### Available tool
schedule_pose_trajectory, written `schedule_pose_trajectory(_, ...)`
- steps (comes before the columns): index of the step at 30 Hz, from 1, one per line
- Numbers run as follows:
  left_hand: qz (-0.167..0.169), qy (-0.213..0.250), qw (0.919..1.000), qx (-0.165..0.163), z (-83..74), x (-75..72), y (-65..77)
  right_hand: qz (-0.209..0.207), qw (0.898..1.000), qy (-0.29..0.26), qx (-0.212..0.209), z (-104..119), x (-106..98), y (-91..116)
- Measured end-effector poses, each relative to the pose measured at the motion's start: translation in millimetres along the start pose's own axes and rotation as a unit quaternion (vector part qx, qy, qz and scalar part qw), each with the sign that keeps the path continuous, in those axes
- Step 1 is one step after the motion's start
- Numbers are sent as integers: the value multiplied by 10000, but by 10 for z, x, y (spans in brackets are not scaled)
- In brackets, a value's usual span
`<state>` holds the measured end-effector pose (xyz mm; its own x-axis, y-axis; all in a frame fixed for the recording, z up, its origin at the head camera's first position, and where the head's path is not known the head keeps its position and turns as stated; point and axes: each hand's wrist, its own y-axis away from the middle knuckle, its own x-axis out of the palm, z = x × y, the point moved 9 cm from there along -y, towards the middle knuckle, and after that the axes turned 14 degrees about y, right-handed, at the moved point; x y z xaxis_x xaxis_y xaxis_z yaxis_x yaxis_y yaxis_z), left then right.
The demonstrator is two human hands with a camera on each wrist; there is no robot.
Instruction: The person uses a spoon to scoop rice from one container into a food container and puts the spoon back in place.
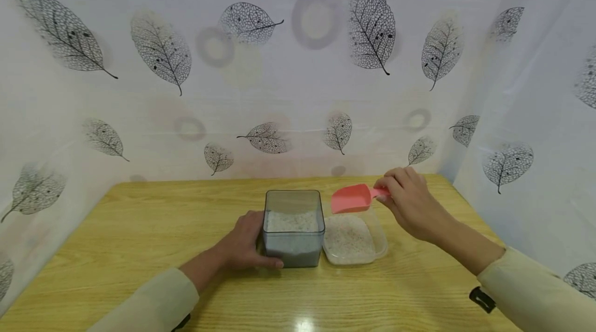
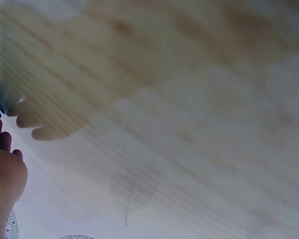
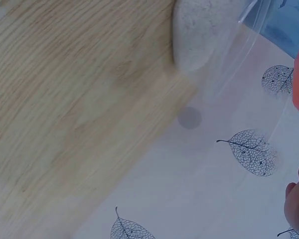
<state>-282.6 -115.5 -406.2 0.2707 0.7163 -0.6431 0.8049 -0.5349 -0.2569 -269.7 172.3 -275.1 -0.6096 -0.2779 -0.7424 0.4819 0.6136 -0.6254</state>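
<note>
Left of centre on the worktop (image 1: 163, 218), we had the left hand (image 1: 244, 241), its grip clamped round the side of the grey box (image 1: 293, 250), thumb across the front; a slackening there could have let the box skid if anything knocked it; the box stood upright directly right of that grip, touching it, pale grains (image 1: 291, 222) well below its rim; next along, hard by the box, sat the clear tub (image 1: 382, 247), loaded with more pale grains (image 1: 348, 236); and over its far side, what a tense spot, hung the pink scoop (image 1: 350, 200), mouth toward the box; a sudden wrist roll could have shed any load, though no grains showed in it, and a low swing left could have clipped the box's tall rim; out on the right, the right hand (image 1: 412, 205) had its grip clamped on the handle, the scoop's bowl lying just left of those fingers, clear above the tub's grains.
</note>
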Motion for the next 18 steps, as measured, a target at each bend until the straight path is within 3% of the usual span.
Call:
schedule_pose_trajectory(11, -24, 57, 10000, 46, 38, 13, 0, -168, 9987, -440, -194, 372, 25, -374)
schedule_pose_trajectory(18, 10, 110, 9999, 17, 11, 10, -13, 407, 9972, -483, -404, 617, 145, -520)
